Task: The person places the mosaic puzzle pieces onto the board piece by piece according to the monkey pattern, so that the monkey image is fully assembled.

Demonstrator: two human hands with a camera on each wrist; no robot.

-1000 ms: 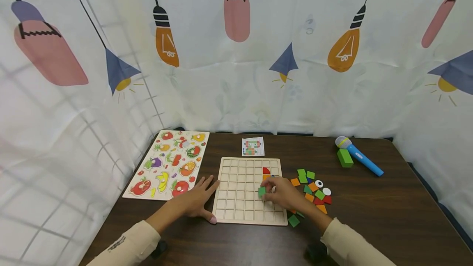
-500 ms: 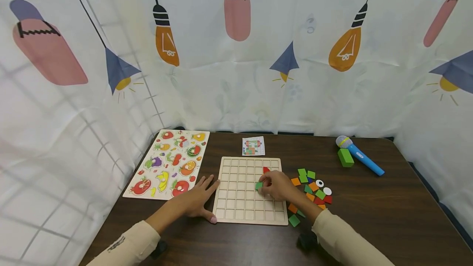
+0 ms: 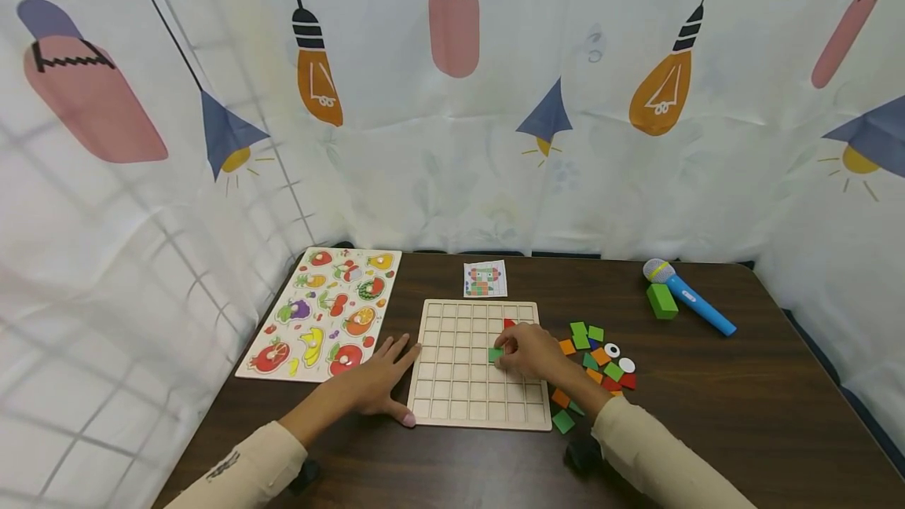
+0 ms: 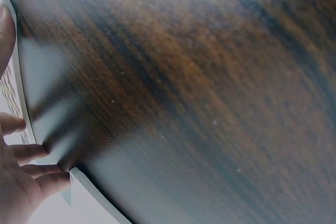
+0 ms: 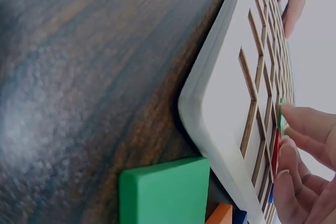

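A pale wooden grid board (image 3: 452, 391) lies flat on the dark table in the head view. My left hand (image 3: 378, 380) is spread, its thumb and fingertips touching the board's left edge. Over the board's right half, my right hand (image 3: 532, 352) pinches a small green square tile (image 3: 494, 355) at the grid; whether it sits fully in a cell cannot be told. Above that hand a red piece (image 3: 508, 324) shows in the grid. In the right wrist view, red and blue pieces lie in cells beneath the fingers, partly hidden.
Loose coloured tiles (image 3: 599, 356) lie scattered right of the board, with a green tile (image 3: 563, 422) near its lower right corner. A picture card (image 3: 485, 279) lies behind it. Left is a fruit puzzle board (image 3: 321, 309). A green block (image 3: 661, 302) and blue microphone (image 3: 700, 305) are far right.
My right hand has moved slightly away from me and left with the green tile, bringing it down the grid's far side, then stays nearly still. My left hand has not moved.
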